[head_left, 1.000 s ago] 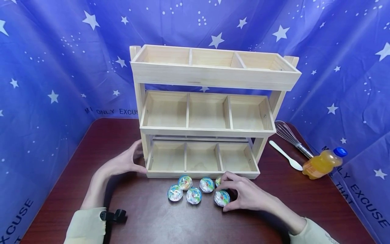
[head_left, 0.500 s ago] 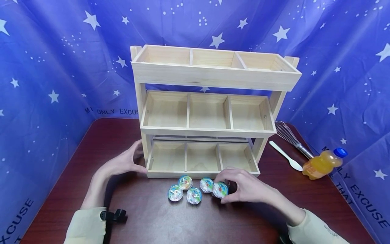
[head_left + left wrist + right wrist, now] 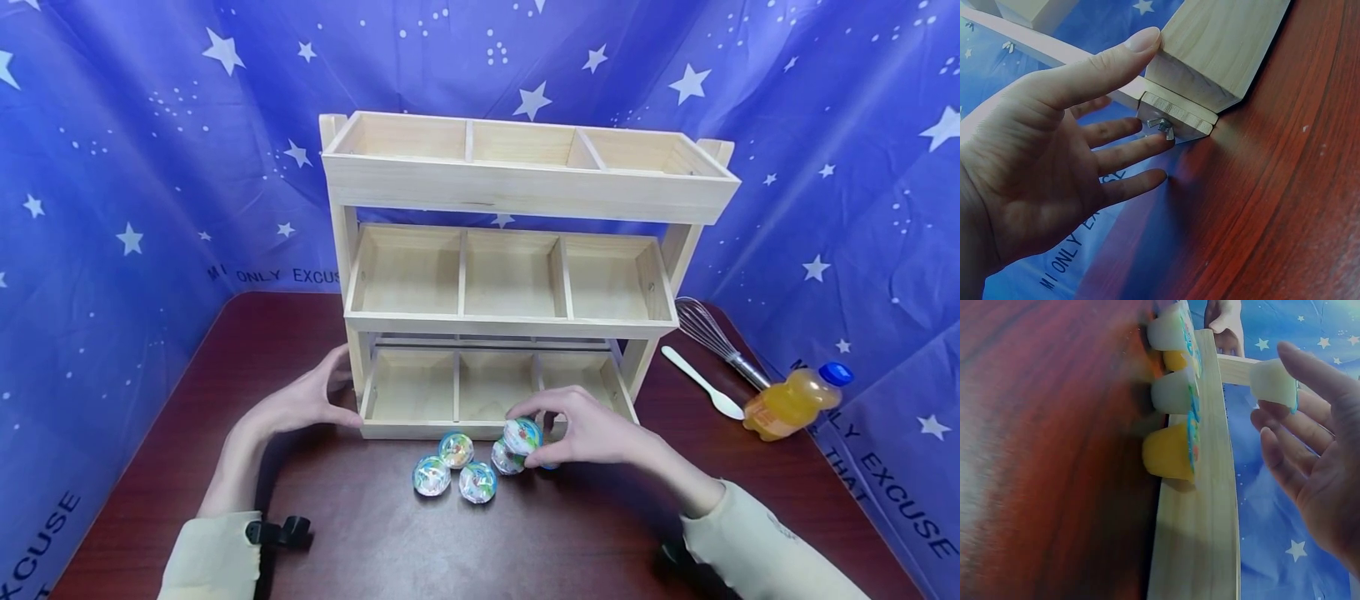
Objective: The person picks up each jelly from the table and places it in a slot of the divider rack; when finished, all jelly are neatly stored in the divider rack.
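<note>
In the head view, my right hand point(image 3: 592, 429) pinches a jelly cup point(image 3: 522, 436) between thumb and fingers, in front of the bottom tray point(image 3: 427, 431) of a three-tier wooden rack point(image 3: 525, 190). The right wrist view shows this jelly cup point(image 3: 1272, 383) is whitish, raised above the table. Several other jelly cups point(image 3: 477, 482) with blue-green printed lids stand below the tray, among them a yellow one point(image 3: 1167, 454); one is mostly hidden behind my right hand. My left hand point(image 3: 1054, 137), fingers extended, has its thumb at the rack's lower left corner.
Each tier of the rack has three compartments. On the right of the dark red table point(image 3: 360, 542) lie a whisk point(image 3: 720, 342), a white spoon point(image 3: 703, 383) and an orange drink bottle point(image 3: 795, 404) with a blue cap. A starry blue curtain point(image 3: 150, 167) surrounds the table.
My right hand has lifted the jelly cup off the table and moved it left and toward the bottom tray, over the neighbouring cups. My left hand has stayed where it was.
</note>
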`<state>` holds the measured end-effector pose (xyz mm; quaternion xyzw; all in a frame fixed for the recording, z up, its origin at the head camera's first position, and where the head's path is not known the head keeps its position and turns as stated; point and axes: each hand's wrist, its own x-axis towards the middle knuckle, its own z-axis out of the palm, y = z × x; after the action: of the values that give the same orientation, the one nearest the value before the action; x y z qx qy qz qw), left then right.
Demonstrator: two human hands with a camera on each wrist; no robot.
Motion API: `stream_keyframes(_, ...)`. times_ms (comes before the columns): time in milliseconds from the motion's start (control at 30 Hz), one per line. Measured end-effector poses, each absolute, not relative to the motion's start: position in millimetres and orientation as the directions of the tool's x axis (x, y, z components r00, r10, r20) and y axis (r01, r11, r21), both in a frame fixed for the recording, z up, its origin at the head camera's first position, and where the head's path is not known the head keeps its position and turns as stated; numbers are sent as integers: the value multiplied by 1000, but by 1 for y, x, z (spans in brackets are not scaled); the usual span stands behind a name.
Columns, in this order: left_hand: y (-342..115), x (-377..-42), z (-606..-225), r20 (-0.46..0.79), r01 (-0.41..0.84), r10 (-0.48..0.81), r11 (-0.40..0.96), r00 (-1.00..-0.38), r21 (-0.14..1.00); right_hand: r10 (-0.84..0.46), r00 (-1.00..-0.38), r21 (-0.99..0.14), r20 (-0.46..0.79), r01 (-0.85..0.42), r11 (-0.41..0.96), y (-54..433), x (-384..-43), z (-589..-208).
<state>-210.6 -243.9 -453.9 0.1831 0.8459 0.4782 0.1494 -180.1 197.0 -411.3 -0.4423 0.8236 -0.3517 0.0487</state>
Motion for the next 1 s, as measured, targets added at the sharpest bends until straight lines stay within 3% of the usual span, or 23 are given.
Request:
stream_keyframes(167, -243, -211, -456, -76, 165, 452, 471, -889, 866, -772, -608, -683, 186, -645, 343, 189, -192, -404)
stream_keyframes(400, -244, -211, -455, -73, 171, 454, 474, -888, 864, -741, -671, -780, 33, -481, 401, 177, -206, -396)
stream_keyframes(733, -243, -213, -453, -56, 184, 461, 458, -886, 870, -731, -682, -875, -28, -337, 348, 157, -224, -391)
stream_keyframes(1000, -244, -212, -458, -38, 206, 466, 461, -884, 863, -733, -680, -833, -9, -401, 381, 137, -234, -400)
